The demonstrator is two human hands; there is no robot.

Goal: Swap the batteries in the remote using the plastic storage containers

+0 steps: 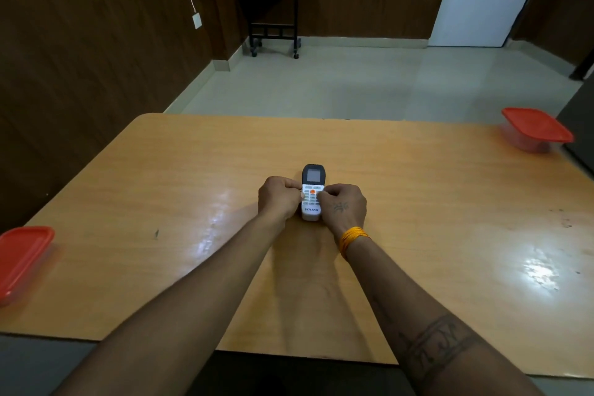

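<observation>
A white remote [313, 185] with a dark screen end and an orange button lies face up in the middle of the wooden table [418, 202]. My left hand [278, 198] grips its left side with curled fingers. My right hand [344, 207] grips its right side, thumb on the keypad. One plastic container with a red lid [22, 259] sits at the table's left edge. A second red-lidded container [535, 128] sits at the far right corner. Both lids are on, and no batteries are visible.
Beyond the table lies a pale tiled floor. A small dark side table on wheels [273, 10] with a white pot stands against the wood-panelled back wall. A dark object [578, 125] borders the table's right edge.
</observation>
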